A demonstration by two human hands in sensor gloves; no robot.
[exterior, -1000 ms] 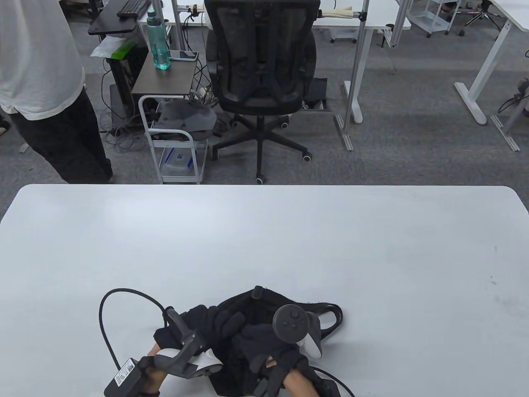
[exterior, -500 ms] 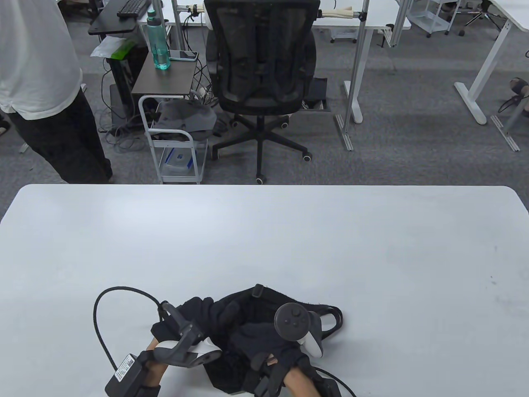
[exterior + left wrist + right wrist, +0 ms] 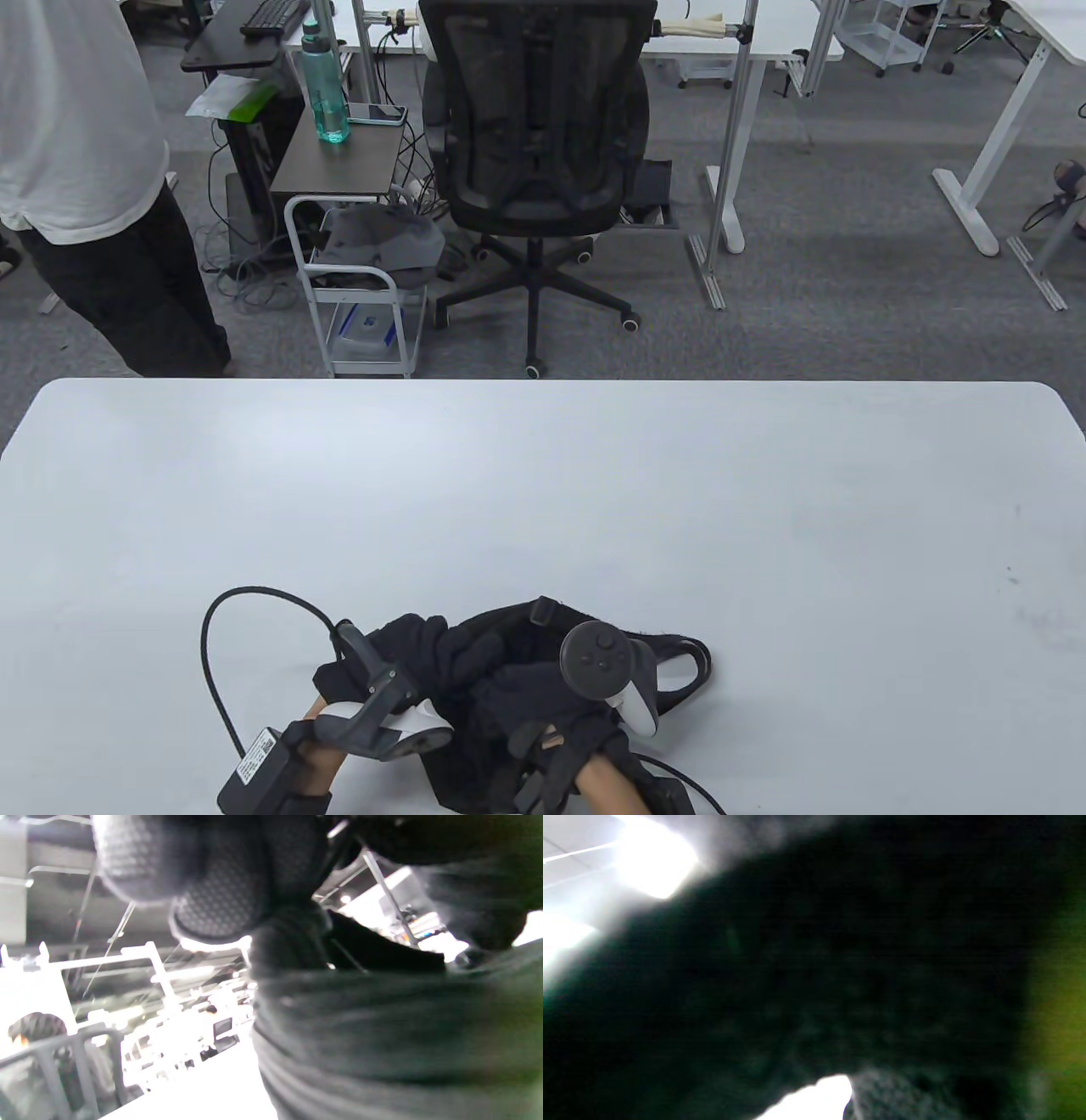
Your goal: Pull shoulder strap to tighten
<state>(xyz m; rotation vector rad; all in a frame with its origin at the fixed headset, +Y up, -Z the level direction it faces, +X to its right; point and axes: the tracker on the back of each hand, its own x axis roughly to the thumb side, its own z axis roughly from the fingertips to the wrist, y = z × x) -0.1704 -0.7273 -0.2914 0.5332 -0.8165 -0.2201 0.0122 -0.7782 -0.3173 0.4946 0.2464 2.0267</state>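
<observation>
Hands meet on a black bag (image 3: 501, 645) at the worktop's (image 3: 543, 492) near edge. Left hand (image 3: 407, 662) and right hand (image 3: 543, 692) both rest on the fabric; whether either grip clamps the shoulder strap (image 3: 691, 671) is hidden.

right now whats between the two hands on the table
In the table view, bunched black bag fabric fills the gap between the left hand and the right hand; both hands rest on it.
</observation>
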